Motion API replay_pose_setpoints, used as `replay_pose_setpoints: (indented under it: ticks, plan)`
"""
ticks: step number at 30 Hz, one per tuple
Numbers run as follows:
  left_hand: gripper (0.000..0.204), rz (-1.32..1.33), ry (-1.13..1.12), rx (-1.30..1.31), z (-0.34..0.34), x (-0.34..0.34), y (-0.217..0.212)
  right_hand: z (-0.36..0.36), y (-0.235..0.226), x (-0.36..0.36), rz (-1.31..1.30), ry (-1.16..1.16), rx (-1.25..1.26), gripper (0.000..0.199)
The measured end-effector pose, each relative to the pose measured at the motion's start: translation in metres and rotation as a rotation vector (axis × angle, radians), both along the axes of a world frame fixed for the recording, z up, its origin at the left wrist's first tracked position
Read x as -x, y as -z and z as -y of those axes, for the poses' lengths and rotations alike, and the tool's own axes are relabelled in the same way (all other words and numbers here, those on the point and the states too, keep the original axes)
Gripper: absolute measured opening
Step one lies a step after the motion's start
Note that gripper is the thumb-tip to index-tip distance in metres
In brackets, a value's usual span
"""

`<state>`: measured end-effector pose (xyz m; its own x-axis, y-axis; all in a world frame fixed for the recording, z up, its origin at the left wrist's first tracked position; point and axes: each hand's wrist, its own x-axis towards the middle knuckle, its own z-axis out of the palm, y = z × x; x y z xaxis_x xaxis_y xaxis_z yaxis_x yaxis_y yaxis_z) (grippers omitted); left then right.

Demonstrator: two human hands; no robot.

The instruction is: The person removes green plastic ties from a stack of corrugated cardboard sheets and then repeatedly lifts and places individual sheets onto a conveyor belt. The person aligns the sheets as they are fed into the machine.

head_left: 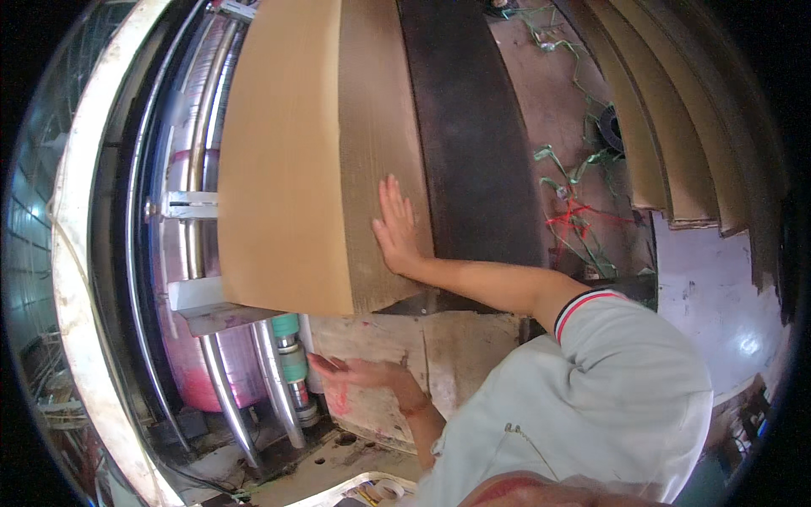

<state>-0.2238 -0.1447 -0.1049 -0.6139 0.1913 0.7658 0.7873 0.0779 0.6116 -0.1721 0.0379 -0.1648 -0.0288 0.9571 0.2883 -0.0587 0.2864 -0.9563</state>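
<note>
A wide tan cardboard sheet [283,160] lies against the machine at the left. Along its right edge runs a darker, finely ribbed brown band [380,127]; whether this is the side of a stack or another sheet, I cannot tell. My right hand [394,228] rests flat on the brown band with its fingers stretched out. Lower down, my left hand [363,373] is turned palm up near the sheet's front edge, its fingers extended and nothing in it. Beside the brown band is a black flat surface [473,127].
Metal rods [228,406] and a pink-stained roller [190,363] stand at the left, with a metal bracket [196,296] at the cardboard's corner. Green and red strings [574,215] litter the floor. More cardboard sheets [667,110] lean at the upper right. A tape roll [389,488] lies at the bottom.
</note>
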Motion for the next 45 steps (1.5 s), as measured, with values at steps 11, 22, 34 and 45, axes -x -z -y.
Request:
replay_pose_setpoints:
  ticks: [11,22,34,45]
  plan:
    - [0.053,-0.440,-0.052,0.049,-0.089,-0.011,-0.013,0.010,0.052,-0.001,0.018,0.098,0.118,0.067]
    - [0.041,-0.485,-0.282,0.112,-0.077,0.011,0.009,0.041,-0.024,-0.154,0.121,0.000,-0.136,0.060]
    - [0.030,-0.541,-0.013,-0.251,-0.122,-0.016,-0.015,0.270,-0.199,-0.645,0.617,1.734,-1.110,0.061]
    - [0.029,-0.516,-0.041,-0.221,-0.095,-0.015,0.001,0.334,-0.218,-0.817,0.735,1.699,-0.714,0.122]
